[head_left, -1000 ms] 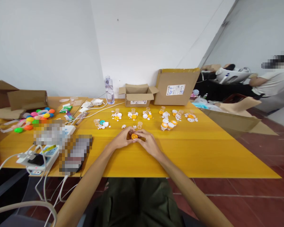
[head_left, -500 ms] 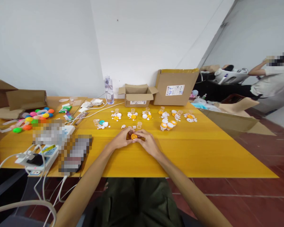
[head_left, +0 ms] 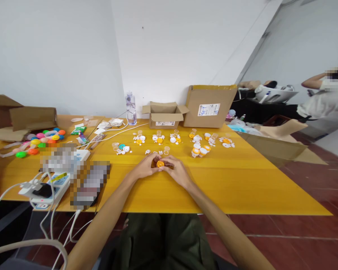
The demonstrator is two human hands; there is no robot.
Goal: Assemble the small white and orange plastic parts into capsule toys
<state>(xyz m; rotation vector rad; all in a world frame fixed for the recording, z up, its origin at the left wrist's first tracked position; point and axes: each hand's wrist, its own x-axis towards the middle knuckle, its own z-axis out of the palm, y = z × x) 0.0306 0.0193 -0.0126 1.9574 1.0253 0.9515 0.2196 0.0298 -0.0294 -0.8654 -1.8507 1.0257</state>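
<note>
My left hand (head_left: 144, 167) and my right hand (head_left: 177, 170) meet over the yellow table (head_left: 236, 180), fingertips pinched together on a small round orange piece (head_left: 160, 164). Just beyond them lie a small clear cup (head_left: 166, 150) and little white bits (head_left: 148, 151). Further back, groups of small orange and white parts (head_left: 200, 148) with clear cups are spread in a row across the table.
An open small cardboard box (head_left: 163, 114) and a larger box (head_left: 210, 106) stand at the back by a water bottle (head_left: 131, 108). Coloured plastic balls (head_left: 42, 140), a power strip (head_left: 49, 185) and cables lie left. Another person (head_left: 323, 101) stands at far right.
My hands stay together on the orange piece with only slight finger movement. The view shifted a little. The person at far right has raised an arm.
</note>
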